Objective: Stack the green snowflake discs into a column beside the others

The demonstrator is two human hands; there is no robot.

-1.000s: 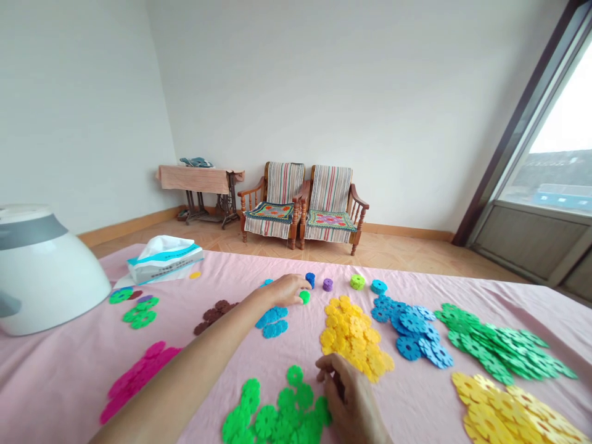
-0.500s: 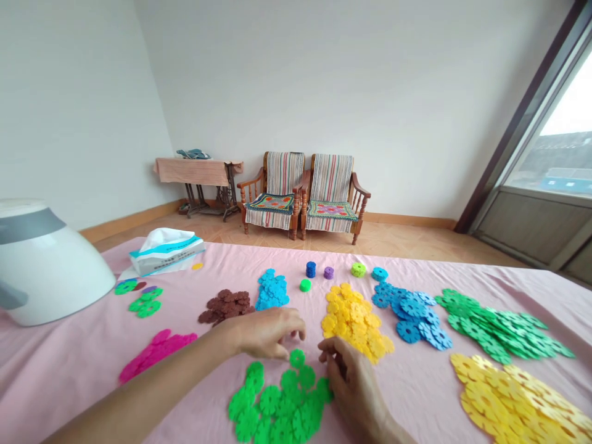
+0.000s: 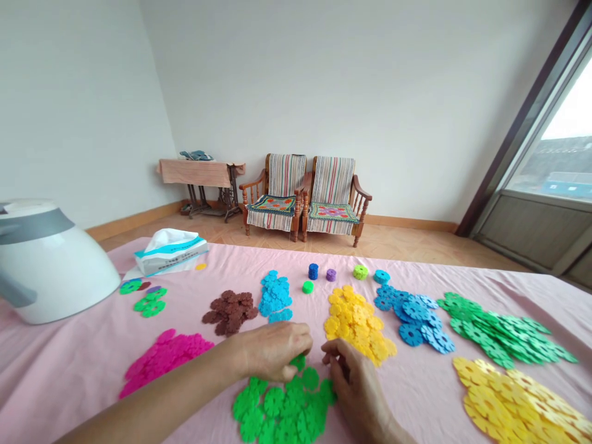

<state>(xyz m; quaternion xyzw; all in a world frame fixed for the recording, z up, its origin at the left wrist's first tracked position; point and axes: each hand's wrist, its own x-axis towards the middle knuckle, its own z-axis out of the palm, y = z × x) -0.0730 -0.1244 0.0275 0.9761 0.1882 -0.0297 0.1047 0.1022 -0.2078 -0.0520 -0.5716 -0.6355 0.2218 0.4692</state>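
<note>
A heap of bright green snowflake discs (image 3: 282,407) lies on the pink cloth (image 3: 416,394) close to me. My left hand (image 3: 272,348) rests on the heap's far edge, fingers curled and pinching a green disc (image 3: 298,362). My right hand (image 3: 354,385) sits at the heap's right edge, fingers bent down onto the discs; what it holds, if anything, is hidden. Beyond the hands stand small stacks: green (image 3: 308,287), dark blue (image 3: 313,271), purple (image 3: 330,274), lime (image 3: 360,271), teal (image 3: 381,276).
Other heaps lie around: magenta (image 3: 161,357), brown (image 3: 230,306), light blue (image 3: 275,295), yellow (image 3: 356,320), blue (image 3: 416,314), dark green (image 3: 499,333), yellow (image 3: 518,401). A white appliance (image 3: 46,265) and a tissue pack (image 3: 171,250) sit at the left. Two chairs (image 3: 303,197) stand behind.
My left hand drew back from the small green stack to the near green heap and closed on a disc. The right hand stayed at the heap's right edge.
</note>
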